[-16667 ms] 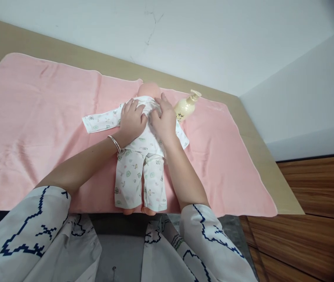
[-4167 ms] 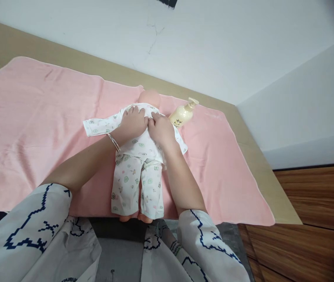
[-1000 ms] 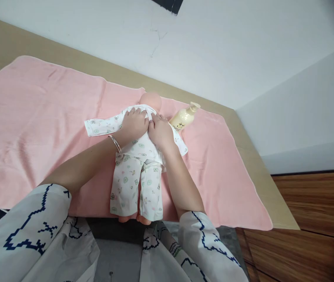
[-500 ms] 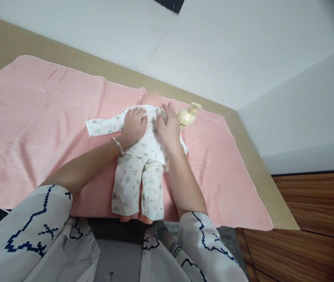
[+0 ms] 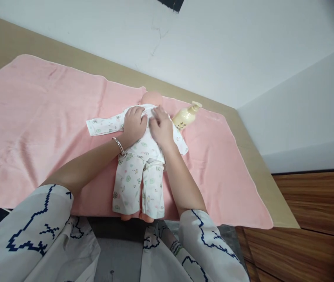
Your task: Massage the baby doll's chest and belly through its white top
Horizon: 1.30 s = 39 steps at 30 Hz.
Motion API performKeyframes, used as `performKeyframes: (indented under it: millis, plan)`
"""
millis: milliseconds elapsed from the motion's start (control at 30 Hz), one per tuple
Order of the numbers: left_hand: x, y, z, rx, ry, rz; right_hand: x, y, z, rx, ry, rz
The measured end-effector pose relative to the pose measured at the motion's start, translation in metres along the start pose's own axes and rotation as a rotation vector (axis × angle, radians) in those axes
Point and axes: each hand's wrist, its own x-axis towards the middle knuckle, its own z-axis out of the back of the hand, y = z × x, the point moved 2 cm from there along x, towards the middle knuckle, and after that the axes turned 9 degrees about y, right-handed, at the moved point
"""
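A baby doll [image 5: 152,98] lies on a pink blanket [image 5: 58,105], head away from me and feet at the near edge. It wears a white printed top [image 5: 143,147] and matching trousers [image 5: 128,184]. My left hand [image 5: 135,124], with a bangle on the wrist, rests flat on the left of the doll's upper body. On the right of its chest lies my right hand [image 5: 162,127], slightly blurred, fingers extended over the fabric. Neither hand grips anything. Just right of my right hand, a pale yellow pump bottle [image 5: 184,116] lies tilted on the blanket.
The blanket covers much of a light wooden table [image 5: 260,172], whose far side meets a white wall [image 5: 213,51]. Wood-grain panels [image 5: 316,203] stand at the lower right. A grey surface [image 5: 120,250] shows below the near edge.
My right hand has moved left, from the doll's shoulder side onto its chest, uncovering more of the bottle and the doll's right-side sleeve. My left hand has stayed in place.
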Motion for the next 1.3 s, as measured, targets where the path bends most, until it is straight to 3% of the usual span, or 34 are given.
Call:
performKeyframes:
  millis: [100, 267, 433, 500, 567, 667, 800, 900, 1033, 1167, 1300]
  plan:
    - [0.001, 0.001, 0.000, 0.012, 0.016, 0.017, 0.000, 0.001, -0.002, -0.025, 0.064, 0.009]
    - [0.001, 0.003, -0.003, 0.012, 0.000, -0.005, -0.003, 0.001, 0.005, -0.031, -0.103, 0.036]
    - [0.003, 0.004, -0.005, -0.002, -0.003, 0.007, 0.000, 0.003, -0.011, -0.050, 0.051, 0.035]
    - [0.005, 0.005, -0.004, -0.016, 0.006, -0.004, 0.001, 0.003, -0.008, -0.027, 0.076, 0.048]
    - [0.006, 0.005, 0.000, -0.022, 0.027, -0.008, 0.001, 0.000, 0.006, 0.005, 0.050, 0.075]
    - [0.006, -0.003, 0.011, -0.032, 0.094, -0.102, 0.000, -0.011, 0.041, 0.035, -0.091, 0.058]
    - [0.002, -0.034, 0.028, -0.250, 0.219, -0.294, -0.004, -0.033, 0.084, 0.038, -0.256, -0.066]
    - [0.010, -0.063, 0.028, -0.637, 0.266, -0.171, -0.005, -0.045, 0.098, 0.054, -0.265, -0.148]
    - [0.041, -0.099, 0.004, -1.190, 0.507, 0.150, -0.005, -0.049, 0.099, 0.032, -0.179, -0.164]
    - [0.069, -0.125, -0.014, -1.483, 0.575, 0.346, -0.002, -0.053, 0.098, -0.048, -0.153, -0.177]
    - [0.075, -0.139, -0.015, -1.654, 0.566, 0.440, 0.000, -0.060, 0.099, -0.017, -0.209, -0.148]
